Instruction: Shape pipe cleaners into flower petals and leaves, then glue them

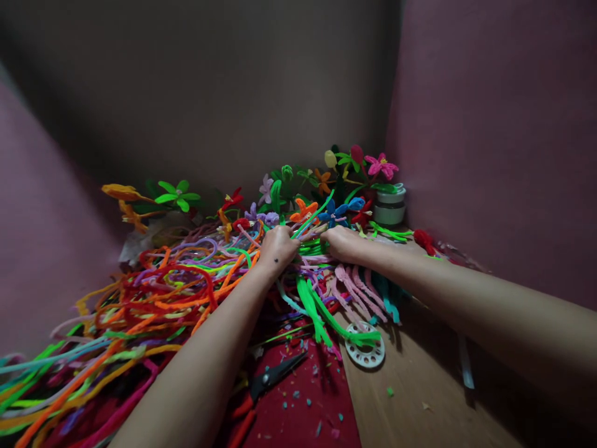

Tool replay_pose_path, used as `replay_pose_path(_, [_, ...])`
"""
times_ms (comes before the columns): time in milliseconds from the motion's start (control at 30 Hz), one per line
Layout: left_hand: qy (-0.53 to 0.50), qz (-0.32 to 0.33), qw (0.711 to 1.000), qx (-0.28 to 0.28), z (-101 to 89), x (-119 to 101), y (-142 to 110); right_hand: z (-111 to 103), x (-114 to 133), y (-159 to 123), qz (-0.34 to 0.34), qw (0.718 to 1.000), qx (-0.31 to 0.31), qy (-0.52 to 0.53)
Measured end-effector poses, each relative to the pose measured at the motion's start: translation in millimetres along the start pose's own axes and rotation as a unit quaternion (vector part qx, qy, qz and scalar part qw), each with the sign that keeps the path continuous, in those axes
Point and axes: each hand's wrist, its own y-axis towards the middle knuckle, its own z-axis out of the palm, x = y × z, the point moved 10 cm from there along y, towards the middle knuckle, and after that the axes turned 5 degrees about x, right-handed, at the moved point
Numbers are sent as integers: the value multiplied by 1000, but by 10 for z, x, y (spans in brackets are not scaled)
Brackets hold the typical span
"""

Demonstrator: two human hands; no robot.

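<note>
In the middle of the head view my left hand (278, 247) is closed, its fingers turned away from me. A light green pipe cleaner (318, 211) slants up and to the right from its fingers. Close by on the right, my right hand (342, 242) is also closed; its fingertips are hidden, and I cannot make out what they hold. Green pipe cleaners (313, 247) lie between the two hands. Just below hang bunches of bright green pipe cleaners (313, 311) and pink pipe cleaners (357, 287).
A tangled heap of coloured pipe cleaners (153, 298) covers the left. Fuzzy flowers, including a pink flower (381, 165), stand behind near a white pot (390, 208). Scissors (275, 378) lie on red cloth (308, 410); a white holed disc (366, 356) rests on the wooden surface (410, 386).
</note>
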Motion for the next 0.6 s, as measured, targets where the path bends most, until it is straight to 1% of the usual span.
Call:
replay_pose_path(133, [-12, 0, 1000, -6, -26, 1, -18, 15, 32, 33, -8, 1000, 14, -5])
replay_pose_path(333, [-39, 0, 999, -11, -40, 11, -47, -9, 86, 46, -35, 999, 1, -8])
replay_pose_path(600, [-76, -25, 997, 3, -21, 93, -36, 63, -20, 62, -41, 999, -10, 17])
